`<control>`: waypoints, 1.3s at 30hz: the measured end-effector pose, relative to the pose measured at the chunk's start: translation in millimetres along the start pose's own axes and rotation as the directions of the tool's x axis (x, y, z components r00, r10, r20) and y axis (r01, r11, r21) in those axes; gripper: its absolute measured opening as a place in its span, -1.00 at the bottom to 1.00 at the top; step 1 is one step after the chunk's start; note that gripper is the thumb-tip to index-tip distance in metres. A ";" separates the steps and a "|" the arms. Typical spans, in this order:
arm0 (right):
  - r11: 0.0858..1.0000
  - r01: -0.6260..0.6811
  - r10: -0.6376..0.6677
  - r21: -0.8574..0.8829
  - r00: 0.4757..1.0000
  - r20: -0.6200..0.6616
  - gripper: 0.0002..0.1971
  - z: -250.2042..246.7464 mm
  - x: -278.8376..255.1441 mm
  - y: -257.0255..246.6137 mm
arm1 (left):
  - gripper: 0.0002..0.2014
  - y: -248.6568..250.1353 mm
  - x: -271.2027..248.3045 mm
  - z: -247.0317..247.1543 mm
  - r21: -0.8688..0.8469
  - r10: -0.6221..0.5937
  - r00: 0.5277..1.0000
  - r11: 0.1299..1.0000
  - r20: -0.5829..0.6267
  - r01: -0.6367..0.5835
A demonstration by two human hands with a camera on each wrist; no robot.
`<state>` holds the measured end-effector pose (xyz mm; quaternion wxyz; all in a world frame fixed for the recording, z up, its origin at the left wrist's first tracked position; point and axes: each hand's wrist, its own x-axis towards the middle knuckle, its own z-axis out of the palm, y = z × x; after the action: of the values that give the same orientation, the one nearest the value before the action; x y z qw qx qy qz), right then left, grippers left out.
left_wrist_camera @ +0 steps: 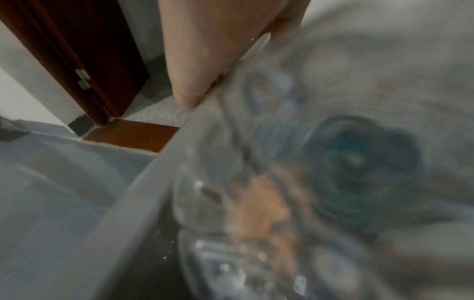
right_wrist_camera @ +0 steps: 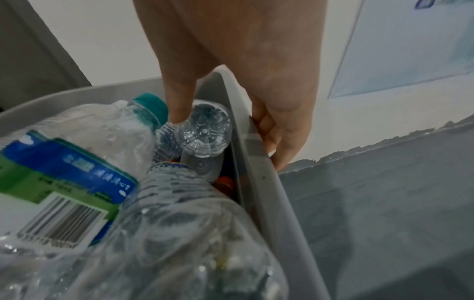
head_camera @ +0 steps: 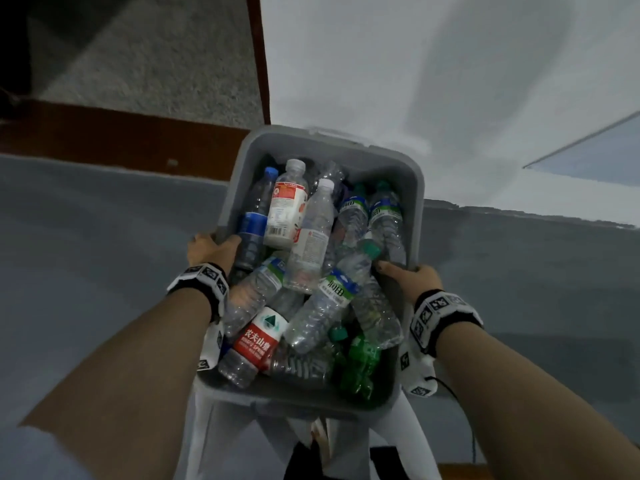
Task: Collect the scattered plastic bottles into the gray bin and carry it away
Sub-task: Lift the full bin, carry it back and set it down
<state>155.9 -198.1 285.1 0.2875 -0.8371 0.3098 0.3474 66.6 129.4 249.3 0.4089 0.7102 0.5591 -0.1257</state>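
The gray bin [head_camera: 332,140] hangs in front of my body, lifted off the floor and packed with several empty plastic bottles [head_camera: 311,237]. My left hand [head_camera: 211,249] grips its left rim, thumb lying inside the wall. My right hand [head_camera: 408,277] grips the right rim, thumb inside by a clear bottle's base [right_wrist_camera: 205,130], fingers curled under the outer edge. In the right wrist view the rim [right_wrist_camera: 259,162] runs between thumb and fingers of my right hand [right_wrist_camera: 231,113]. The left wrist view is blurred, with my left hand [left_wrist_camera: 205,60] on the bin rim [left_wrist_camera: 143,194].
A white wall [head_camera: 415,64] stands straight ahead, close to the bin's far end. A dark red door frame [head_camera: 258,57] and threshold [head_camera: 121,133] open to a speckled floor [head_camera: 156,46] on the left. Gray floor [head_camera: 86,254] lies under me.
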 end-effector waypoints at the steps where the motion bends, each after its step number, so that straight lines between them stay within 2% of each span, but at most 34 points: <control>1: 1.000 -0.005 0.005 -0.021 1.000 0.014 0.05 2.0 15.2 2.0 | -0.32 -2.7 5.3 11.2 0.021 -0.024 1.000 0.999 -0.005 0.025; 8: 0.984 -0.053 0.068 -0.172 0.994 0.085 -0.11 38.7 117.2 27.1 | -0.31 -34.6 47.3 89.5 0.159 -0.152 0.988 0.976 0.023 0.146; 15: 0.965 -0.088 0.130 -0.247 0.978 0.161 -0.14 99.3 198.3 72.1 | -0.34 -89.8 92.0 152.7 0.269 -0.253 0.966 0.936 0.060 0.228; 20: 0.965 -0.106 0.142 -0.241 0.980 0.138 -0.18 146.9 248.9 92.6 | -0.35 -121.5 132.4 195.4 0.294 -0.240 0.967 0.934 0.089 0.205; 24: 0.960 -0.124 0.156 -0.250 0.981 0.113 -0.21 185.9 286.4 118.6 | -0.34 -153.6 156.8 230.9 0.285 -0.273 0.957 0.929 0.094 0.236; 31: 0.971 -0.140 0.156 -0.192 0.985 0.068 -0.29 221.7 314.6 155.8 | -0.23 -201.3 170.5 268.8 0.349 -0.307 0.945 0.902 0.108 0.254; 33: 0.976 -0.135 0.144 -0.174 0.989 0.041 -0.28 228.6 314.8 159.7 | -0.26 -210.4 173.4 275.1 0.370 -0.310 0.947 0.893 0.088 0.258; 37: 0.982 -0.095 0.095 -0.162 0.995 -0.012 -0.17 238.1 306.4 160.6 | -0.38 -216.1 175.6 281.0 0.401 -0.294 0.955 0.880 0.039 0.255; 39: 0.985 -0.081 0.083 -0.149 0.997 0.002 -0.02 240.2 303.4 161.4 | -0.41 -214.5 175.8 280.8 0.429 -0.278 0.958 0.876 0.073 0.221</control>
<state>115.0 -231.3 -130.9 0.2110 -0.8413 0.3159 0.3845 12.8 57.0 -134.9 0.2645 0.6929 0.5778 -0.3407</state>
